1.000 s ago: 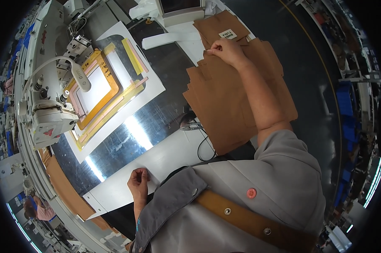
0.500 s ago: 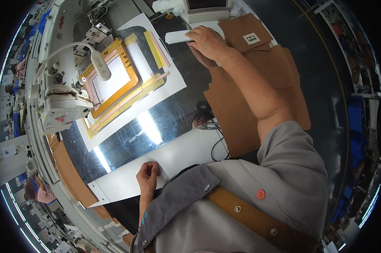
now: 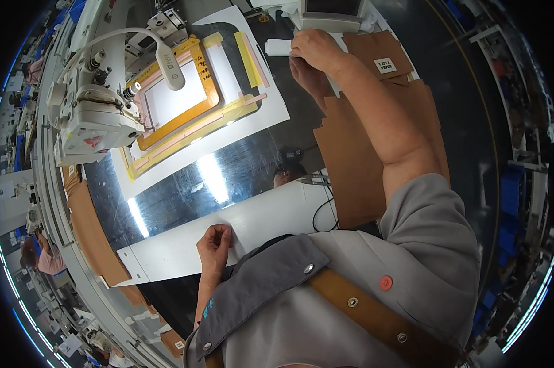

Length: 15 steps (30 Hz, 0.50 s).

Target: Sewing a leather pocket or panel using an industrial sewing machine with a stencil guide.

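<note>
At the far side of the work table, my right hand [image 3: 317, 50] is closed on a flat white bar-like piece [image 3: 278, 48], whose left end sticks out past my fingers. What lies under the palm is hidden. My left hand [image 3: 215, 243] rests low over the white front strip of the table [image 3: 277, 214], thumb and fingers curled together; anything inside them cannot be made out. Left of centre, an orange frame [image 3: 212, 92] with a white sheet inside lies beneath a white sewing machine head [image 3: 99, 126]. Yellow and pink tape strips [image 3: 188, 138] border the white template under it.
Brown cut panels [image 3: 356, 159] lie under my right forearm, with a labelled brown piece [image 3: 375, 52] beyond. A small screen unit [image 3: 329, 21] stands at the back. More brown panels [image 3: 92, 227] line the left edge. A white lamp [image 3: 168, 64] hangs over the frame.
The whole view has shifted, so the machine and table sit further right and higher. Less of the white bar shows beyond my right hand. My left hand keeps its curl.
</note>
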{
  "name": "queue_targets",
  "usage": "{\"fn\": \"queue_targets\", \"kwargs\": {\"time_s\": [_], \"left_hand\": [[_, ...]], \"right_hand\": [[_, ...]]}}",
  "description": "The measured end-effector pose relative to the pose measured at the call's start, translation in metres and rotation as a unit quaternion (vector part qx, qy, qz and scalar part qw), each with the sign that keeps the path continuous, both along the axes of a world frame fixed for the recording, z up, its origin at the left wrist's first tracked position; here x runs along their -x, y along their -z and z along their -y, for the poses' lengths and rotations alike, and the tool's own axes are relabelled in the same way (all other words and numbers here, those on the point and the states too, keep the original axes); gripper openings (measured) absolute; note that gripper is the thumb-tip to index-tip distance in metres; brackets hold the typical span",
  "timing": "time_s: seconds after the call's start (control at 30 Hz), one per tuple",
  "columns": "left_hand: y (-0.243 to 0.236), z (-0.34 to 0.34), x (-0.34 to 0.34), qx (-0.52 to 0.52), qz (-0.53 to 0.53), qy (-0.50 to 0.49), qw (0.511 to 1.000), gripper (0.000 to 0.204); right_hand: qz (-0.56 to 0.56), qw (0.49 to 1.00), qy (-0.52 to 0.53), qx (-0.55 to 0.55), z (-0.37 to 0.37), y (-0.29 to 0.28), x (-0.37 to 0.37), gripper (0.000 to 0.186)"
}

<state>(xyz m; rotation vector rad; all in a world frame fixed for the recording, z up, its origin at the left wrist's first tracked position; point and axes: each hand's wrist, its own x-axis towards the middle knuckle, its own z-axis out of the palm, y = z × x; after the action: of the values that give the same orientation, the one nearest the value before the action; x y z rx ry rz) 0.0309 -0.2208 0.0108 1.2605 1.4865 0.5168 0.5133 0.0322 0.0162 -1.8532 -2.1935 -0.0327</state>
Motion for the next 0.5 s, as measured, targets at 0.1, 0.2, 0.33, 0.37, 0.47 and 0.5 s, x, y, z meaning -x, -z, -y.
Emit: {"fn": "queue_targets", "kwargs": {"time_s": [0.1,0.2,0.33,0.37,0.47,0.5], "left_hand": [[0.003,0.001,0.001,-0.005,-0.010,0.007,1.000,0.010],[0.002,0.003,0.001,-0.009,-0.017,0.004,1.000,0.009],[0.002,0.001,0.000,-0.015,-0.012,0.010,1.000,0.010],[0.002,0.001,0.000,-0.016,-0.012,0.010,1.000,0.010],[0.001,0.002,0.002,-0.012,-0.013,0.011,1.000,0.009],[0.001,0.002,0.002,-0.017,-0.014,0.015,1.000,0.009]], "right_hand": [[-0.053,0.997,0.022,-0.060,-0.003,0.003,0.007,0.016],[-0.033,0.996,0.061,-0.059,-0.006,0.004,0.022,0.018],[0.022,0.998,0.052,-0.042,-0.015,0.003,0.028,0.016],[0.058,0.996,0.049,-0.045,-0.017,0.003,0.029,0.015],[0.100,0.993,0.049,-0.049,-0.020,0.003,0.029,0.014],[0.104,0.992,0.051,-0.051,-0.020,0.003,0.028,0.014]]}}
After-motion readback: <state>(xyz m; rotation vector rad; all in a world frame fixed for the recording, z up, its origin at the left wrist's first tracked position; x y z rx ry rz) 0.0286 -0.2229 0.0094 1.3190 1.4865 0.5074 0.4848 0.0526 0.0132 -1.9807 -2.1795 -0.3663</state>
